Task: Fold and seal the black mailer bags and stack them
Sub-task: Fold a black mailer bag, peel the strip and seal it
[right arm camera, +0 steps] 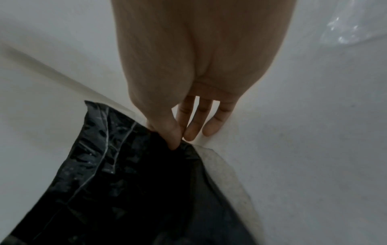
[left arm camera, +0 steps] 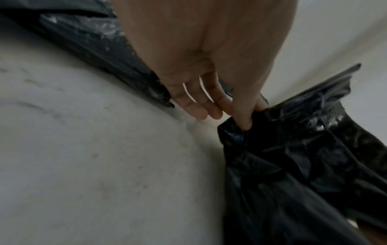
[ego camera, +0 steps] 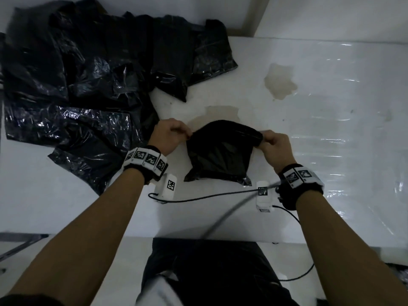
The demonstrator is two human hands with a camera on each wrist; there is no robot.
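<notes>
A black mailer bag (ego camera: 220, 153) hangs between my two hands over the white table (ego camera: 287, 129), its lower edge lying on the tabletop. My left hand (ego camera: 174, 134) pinches the bag's upper left corner between thumb and forefinger; the left wrist view shows the bag (left arm camera: 293, 165) bunched under my thumb (left arm camera: 244, 119). My right hand (ego camera: 270, 142) pinches the upper right corner, and the right wrist view shows the bag (right arm camera: 130, 190) caught under that thumb (right arm camera: 171, 132). The other fingers of both hands stay loose. A heap of crumpled black mailer bags (ego camera: 77, 85) covers the table's far left.
Two brownish stains (ego camera: 280, 81) mark the table beyond the bag. Clear plastic film (ego camera: 353, 107) covers the table's right side. Wrist camera units and black cables (ego camera: 209, 196) lie near the front edge. My dark trousers (ego camera: 209, 272) show below the table edge.
</notes>
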